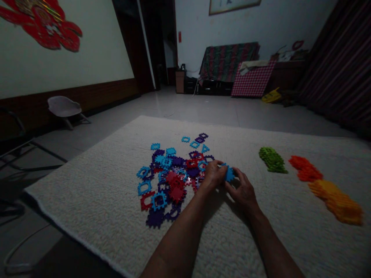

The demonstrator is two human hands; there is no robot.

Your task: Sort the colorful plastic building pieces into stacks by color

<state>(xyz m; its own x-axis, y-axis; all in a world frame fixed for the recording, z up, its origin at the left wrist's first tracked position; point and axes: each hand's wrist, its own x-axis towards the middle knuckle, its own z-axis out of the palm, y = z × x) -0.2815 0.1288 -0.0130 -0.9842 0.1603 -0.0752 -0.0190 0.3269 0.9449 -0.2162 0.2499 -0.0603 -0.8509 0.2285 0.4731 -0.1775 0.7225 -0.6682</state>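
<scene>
- Blue toothed piece (pixel 229 174): we hold it between both hands, near the middle of the pale textured mat (pixel 87 193).
- Our left hand (pixel 215 177) is clamped on it from nine o'clock.
- Our right hand (pixel 245 191) pinches it from four o'clock, thumb and fingers spread around its edge.
- At nine o'clock from it, we see a loose pile (pixel 175 189) of blue, purple and red pieces.
- Well apart, we see a green stack (pixel 271 159) at two o'clock, a red-orange stack (pixel 305 169) at three and a yellow-orange stack (pixel 336 200) nearer four.
</scene>
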